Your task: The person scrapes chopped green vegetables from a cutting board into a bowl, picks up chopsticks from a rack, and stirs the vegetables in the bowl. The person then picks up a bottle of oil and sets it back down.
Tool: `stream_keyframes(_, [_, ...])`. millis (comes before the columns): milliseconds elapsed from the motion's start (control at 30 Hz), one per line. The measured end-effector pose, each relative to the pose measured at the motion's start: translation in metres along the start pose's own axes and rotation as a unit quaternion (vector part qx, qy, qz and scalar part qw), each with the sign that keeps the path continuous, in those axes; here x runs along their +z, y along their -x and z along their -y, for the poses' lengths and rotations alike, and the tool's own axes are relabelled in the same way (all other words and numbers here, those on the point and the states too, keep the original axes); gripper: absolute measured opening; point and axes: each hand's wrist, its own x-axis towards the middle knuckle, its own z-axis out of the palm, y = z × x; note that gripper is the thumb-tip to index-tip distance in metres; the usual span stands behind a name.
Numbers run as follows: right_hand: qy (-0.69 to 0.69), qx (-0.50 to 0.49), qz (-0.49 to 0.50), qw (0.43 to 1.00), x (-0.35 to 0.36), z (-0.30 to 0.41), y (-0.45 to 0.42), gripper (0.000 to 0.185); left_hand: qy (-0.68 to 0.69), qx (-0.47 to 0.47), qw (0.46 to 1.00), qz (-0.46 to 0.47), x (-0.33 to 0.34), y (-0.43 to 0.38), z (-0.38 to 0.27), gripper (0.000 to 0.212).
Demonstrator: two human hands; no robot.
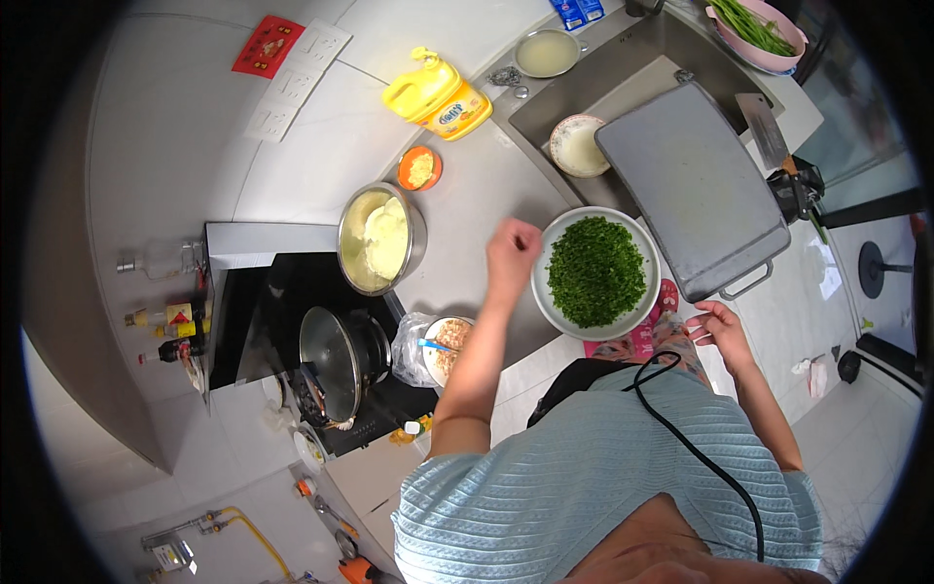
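Observation:
My left hand (pixel 514 250) is curled over the counter, just left of a large pale bowl (pixel 541 292) heaped with finely chopped green vegetable (pixel 597 271). Nothing shows in that hand, which is slightly blurred. Fingers apart, my right hand (pixel 719 332) is beside the lower edge of a grey cutting board (pixel 697 186) with a handle, and it holds nothing visible. The board lies across part of the sink. A cleaver (pixel 762 131) rests beyond the board, near a black-handled knife (pixel 801 197).
Left on the counter are a steel pot (pixel 418 237) with pale yellow contents, an orange bowl (pixel 436 181), a yellow jug (pixel 430 98) and a bowl of minced filling (pixel 430 372). A lidded wok (pixel 332 365) sits on the stove. The sink (pixel 536 120) holds a patterned bowl (pixel 576 146).

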Motion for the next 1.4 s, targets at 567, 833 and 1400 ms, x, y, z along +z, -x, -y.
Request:
stream_keyframes(567, [0.072, 0.005, 0.013, 0.997, 0.020, 0.019, -0.014, 0.032, 0.166, -0.375, 0.825, -0.388, -0.137, 0.050, 0.220, 0.005])
stream_keyframes(833, [0.067, 0.027, -0.019, 0.997, 0.026, 0.008, -0.001, 0.034, -0.030, -0.539, 0.775, -0.328, -0.151, 0.046, 0.297, 0.007])
stream_keyframes(1400, [0.059, 0.025, -0.019, 0.998, 0.054, 0.008, -0.008, 0.035, 0.075, -0.437, 0.786, -0.431, -0.147, 0.055, 0.347, 0.019])
